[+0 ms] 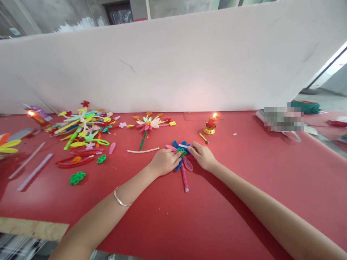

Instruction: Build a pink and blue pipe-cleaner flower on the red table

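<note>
Both forearms are bare from the lower edge of the head view up to the hands, with no sleeve showing on either. The left hand (163, 161) has a thin silver bangle (121, 199) sitting loosely on its wrist, plain and smooth with a slight shine, while the right hand (202, 155) wears nothing at the wrist. No rings or gloves show on either hand, and the nails are too small to make out.
</note>
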The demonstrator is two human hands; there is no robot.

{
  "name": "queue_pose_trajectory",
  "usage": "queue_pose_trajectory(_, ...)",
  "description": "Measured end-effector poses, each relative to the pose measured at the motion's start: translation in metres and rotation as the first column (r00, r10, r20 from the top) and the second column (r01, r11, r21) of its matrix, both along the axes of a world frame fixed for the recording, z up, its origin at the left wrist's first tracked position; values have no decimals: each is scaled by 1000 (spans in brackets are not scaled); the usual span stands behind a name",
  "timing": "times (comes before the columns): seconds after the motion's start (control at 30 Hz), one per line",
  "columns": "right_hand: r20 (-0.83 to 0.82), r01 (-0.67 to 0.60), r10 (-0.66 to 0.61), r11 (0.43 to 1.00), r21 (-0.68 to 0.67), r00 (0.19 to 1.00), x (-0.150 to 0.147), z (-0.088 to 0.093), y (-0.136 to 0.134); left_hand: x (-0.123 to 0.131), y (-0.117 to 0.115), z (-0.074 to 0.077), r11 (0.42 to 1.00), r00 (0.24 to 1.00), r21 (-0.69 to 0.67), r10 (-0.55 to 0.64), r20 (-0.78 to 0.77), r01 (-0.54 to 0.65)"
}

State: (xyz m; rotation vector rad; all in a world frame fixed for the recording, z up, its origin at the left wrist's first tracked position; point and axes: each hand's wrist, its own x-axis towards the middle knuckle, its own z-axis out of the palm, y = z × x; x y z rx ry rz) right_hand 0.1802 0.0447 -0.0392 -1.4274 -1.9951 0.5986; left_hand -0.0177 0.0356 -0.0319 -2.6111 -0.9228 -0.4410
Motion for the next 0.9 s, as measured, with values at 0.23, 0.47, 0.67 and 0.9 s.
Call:
queue_pose_trajectory(0.23, -67, 9, -11, 1000, -29, 998, 1, -2, 1, 0, -1, 0, 1000, 1000, -6, 7, -9, -7)
queue_pose_trajectory(0.47, -114, 7, -9, 1000, -17, 993, 2, -3, 1, -2, -4, 0, 1000, 1000, -19, 16, 26, -15)
queue_pose_trajectory(0.67, -157, -5, 2, 1000, -18, 988, 3, -4, 3, -7, -5, 17, 990, 981, -61, 138, 133, -131)
queue_pose_trajectory(0.9, -233, 42, -53, 998, -49, 971, 2, -9, 6, -43, -4, 46, 901, 887, -151, 429, 169, -406)
